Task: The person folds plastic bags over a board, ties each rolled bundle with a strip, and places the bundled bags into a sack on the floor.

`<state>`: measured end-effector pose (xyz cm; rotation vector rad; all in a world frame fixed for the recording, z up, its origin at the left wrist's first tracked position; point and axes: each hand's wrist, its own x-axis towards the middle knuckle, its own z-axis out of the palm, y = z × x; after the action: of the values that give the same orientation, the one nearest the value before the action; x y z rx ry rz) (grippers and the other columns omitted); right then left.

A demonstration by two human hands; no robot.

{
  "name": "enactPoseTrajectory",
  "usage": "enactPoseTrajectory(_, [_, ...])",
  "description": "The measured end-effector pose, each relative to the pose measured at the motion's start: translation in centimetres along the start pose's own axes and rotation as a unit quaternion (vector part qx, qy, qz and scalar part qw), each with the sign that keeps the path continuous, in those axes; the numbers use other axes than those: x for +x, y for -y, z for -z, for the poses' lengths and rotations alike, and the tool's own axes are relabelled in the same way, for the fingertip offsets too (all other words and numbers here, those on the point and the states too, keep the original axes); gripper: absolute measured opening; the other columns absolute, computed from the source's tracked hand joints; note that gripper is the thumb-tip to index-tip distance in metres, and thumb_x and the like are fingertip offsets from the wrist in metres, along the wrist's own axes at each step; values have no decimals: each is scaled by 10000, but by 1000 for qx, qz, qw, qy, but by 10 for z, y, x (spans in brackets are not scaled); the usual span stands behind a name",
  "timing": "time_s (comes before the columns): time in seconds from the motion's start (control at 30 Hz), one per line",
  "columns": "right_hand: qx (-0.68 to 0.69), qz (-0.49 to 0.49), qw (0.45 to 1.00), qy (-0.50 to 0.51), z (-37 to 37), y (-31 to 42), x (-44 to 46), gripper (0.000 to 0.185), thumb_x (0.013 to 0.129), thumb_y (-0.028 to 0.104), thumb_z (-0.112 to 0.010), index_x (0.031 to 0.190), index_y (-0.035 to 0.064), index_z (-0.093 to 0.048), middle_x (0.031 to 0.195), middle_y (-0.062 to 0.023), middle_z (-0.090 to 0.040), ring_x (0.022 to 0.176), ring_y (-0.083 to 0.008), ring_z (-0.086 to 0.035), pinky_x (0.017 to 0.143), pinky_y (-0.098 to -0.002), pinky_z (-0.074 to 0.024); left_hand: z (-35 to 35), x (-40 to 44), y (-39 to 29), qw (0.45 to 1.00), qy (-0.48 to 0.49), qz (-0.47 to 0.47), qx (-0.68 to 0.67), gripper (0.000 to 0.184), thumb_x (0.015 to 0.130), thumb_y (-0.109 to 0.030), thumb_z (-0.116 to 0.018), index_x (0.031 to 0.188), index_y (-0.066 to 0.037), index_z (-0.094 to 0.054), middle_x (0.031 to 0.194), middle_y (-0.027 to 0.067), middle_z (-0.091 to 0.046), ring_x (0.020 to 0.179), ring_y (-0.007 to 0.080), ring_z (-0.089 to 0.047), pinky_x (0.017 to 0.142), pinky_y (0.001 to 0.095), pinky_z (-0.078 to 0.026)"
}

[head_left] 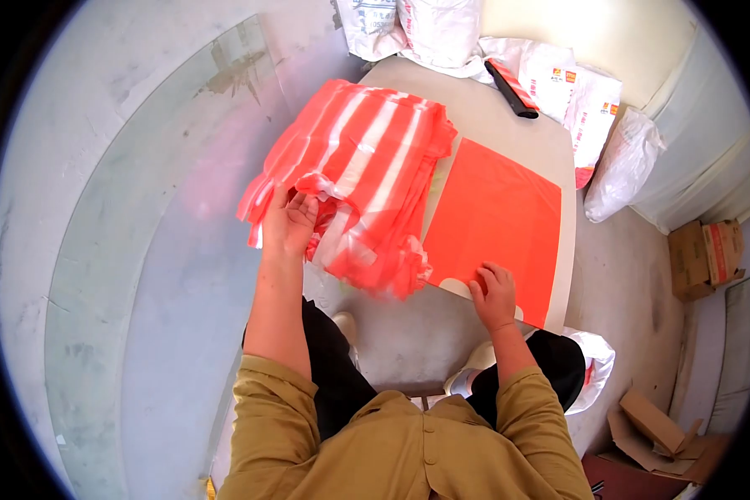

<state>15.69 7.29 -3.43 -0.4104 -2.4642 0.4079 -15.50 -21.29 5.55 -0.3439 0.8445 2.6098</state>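
Note:
A thick pile of red-and-white striped plastic bags [367, 150] lies on the left part of the table [563, 250], its near edge crumpled and hanging over. My left hand [292, 218] is at the pile's near left edge, fingers curled against the loose plastic; whether they grip a piece is unclear. To the right, a flat red sheet or stack of bags [496, 221] lies on the table, with pale rounded shapes at its near edge. My right hand [494, 296] rests on that near edge, its fingers slightly apart.
A black-and-red object [512, 89] lies at the table's far side. White printed sacks [442, 29] stand behind it, and a white plastic bundle [625, 164] leans at right. Cardboard boxes [702, 258] are by the right wall; an opened carton [654, 429] sits at lower right.

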Motion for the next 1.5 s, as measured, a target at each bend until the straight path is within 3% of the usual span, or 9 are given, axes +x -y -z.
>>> enactPoseTrajectory(0.47, [-7, -15, 1000, 26, 1, 0, -1, 292, 843, 185, -713, 1084, 26, -666, 1227, -103, -620, 1130, -316, -556, 972, -416, -474, 25, -5, 15, 994, -11, 54, 99, 330, 1022, -271, -579, 1238, -24, -546, 1222, 142, -612, 1124, 303, -615, 993, 532, -539])
enactPoseTrajectory(0.57, [-10, -10, 1000, 19, 0, -1, -1, 293, 839, 185, -714, 1081, 26, -668, 1217, -102, -625, 1120, -317, -560, 966, -416, -476, 35, 5, 18, 983, 1, 59, 174, 177, 1013, -181, -586, 1061, -11, -598, 1093, 123, -635, 945, 237, -638, 873, 468, -573])
enactPoseTrajectory(0.77, [76, -70, 994, 25, -3, -10, 1, 282, 858, 194, -715, 1073, 19, -667, 1149, -123, -645, 1071, -296, -591, 922, -407, -491, 2, -15, 17, 990, 33, 22, 135, 152, 1006, -132, -584, 1077, 2, -594, 1046, 78, -645, 937, 197, -634, 837, 417, -564])
enactPoseTrajectory(0.83, [186, -201, 957, 96, -8, -7, 8, 302, 940, 205, -664, 1172, 14, -637, 1198, -123, -642, 1109, -253, -600, 963, -373, -486, -7, -17, 17, 991, 56, 28, 118, 159, 1002, -119, -581, 1115, -7, -583, 1096, 80, -639, 986, 208, -641, 886, 399, -549])
enactPoseTrajectory(0.9, [353, -210, 907, 94, -25, 11, 17, 371, 990, 226, -610, 1290, 12, -565, 1257, -139, -620, 1167, -239, -588, 1005, -364, -472, -19, -27, 18, 995, 50, 30, 85, 172, 1002, -116, -579, 1137, -10, -579, 1118, 83, -638, 1013, 212, -643, 907, 390, -541])
enactPoseTrajectory(1.07, [631, -347, 681, 131, -35, 95, 83, 643, 1038, 250, -545, 1556, 68, -212, 1486, -164, -441, 1298, -257, -517, 1088, -391, -432, -31, -28, 28, 995, 62, 51, 57, 177, 1005, -125, -577, 1129, 1, -587, 1125, 95, -645, 1020, 190, -647, 877, 340, -555])
enactPoseTrajectory(1.27, [748, -351, 563, 24, -65, 124, 112, 679, 1031, 263, -565, 1570, 106, -183, 1458, -124, -448, 1295, -238, -488, 1082, -409, -427, -36, -34, 29, 992, 97, 74, 29, 207, 1007, -144, -582, 1140, 13, -596, 1122, 101, -659, 1020, 195, -660, 870, 340, -569])
enactPoseTrajectory(1.37, [746, -343, 571, -3, -79, 125, 118, 648, 1030, 281, -562, 1555, 110, -223, 1424, -91, -471, 1277, -239, -497, 1066, -417, -435, -40, -39, 26, 990, 111, 87, 22, 231, 1007, -151, -582, 1164, 19, -593, 1146, 110, -664, 1046, 200, -662, 890, 347, -573])
enactPoseTrajectory(1.5, [792, -351, 499, -15, -75, 124, 128, 538, 1019, 239, -578, 1456, 29, -345, 1276, -122, -554, 1152, -235, -569, 1007, -407, -478, -35, -32, 26, 988, 116, 103, 19, 252, 1007, -157, -583, 1184, 21, -590, 1176, 119, -662, 1074, 204, -659, 921, 354, -568])
